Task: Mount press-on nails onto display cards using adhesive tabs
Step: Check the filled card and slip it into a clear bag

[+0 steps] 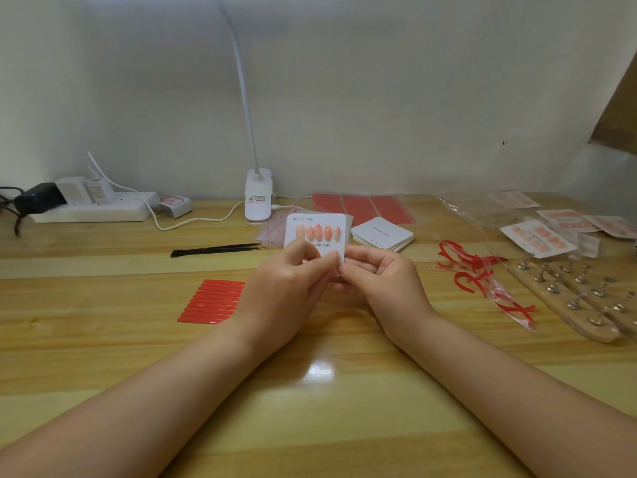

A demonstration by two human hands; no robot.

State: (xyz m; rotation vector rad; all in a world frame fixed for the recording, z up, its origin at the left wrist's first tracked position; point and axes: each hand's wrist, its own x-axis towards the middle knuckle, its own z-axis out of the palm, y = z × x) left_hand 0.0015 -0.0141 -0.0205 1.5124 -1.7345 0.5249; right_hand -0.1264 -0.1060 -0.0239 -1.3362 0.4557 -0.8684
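A white display card (331, 224) stands upright above the middle of the table, with a row of several pink press-on nails (317, 232) along its upper half. My left hand (287, 284) holds the card's lower left part, thumb on its face. My right hand (379, 276) curls at the card's lower right corner, with thumb and fingertips meeting my left fingers there. A small red bit shows under my left thumb. What my right fingertips pinch is hidden. A set of red adhesive strips (213, 301) lies on the table left of my left hand.
Black tweezers (217, 250) lie left of the card. A stack of blank cards (382, 233), red tab sheets (362, 207), a lamp base (258, 198) and a power strip (93, 210) are behind. Right: red peeled liners (472, 270), clear bags, finished cards (537, 238), wooden nail stands (572, 294).
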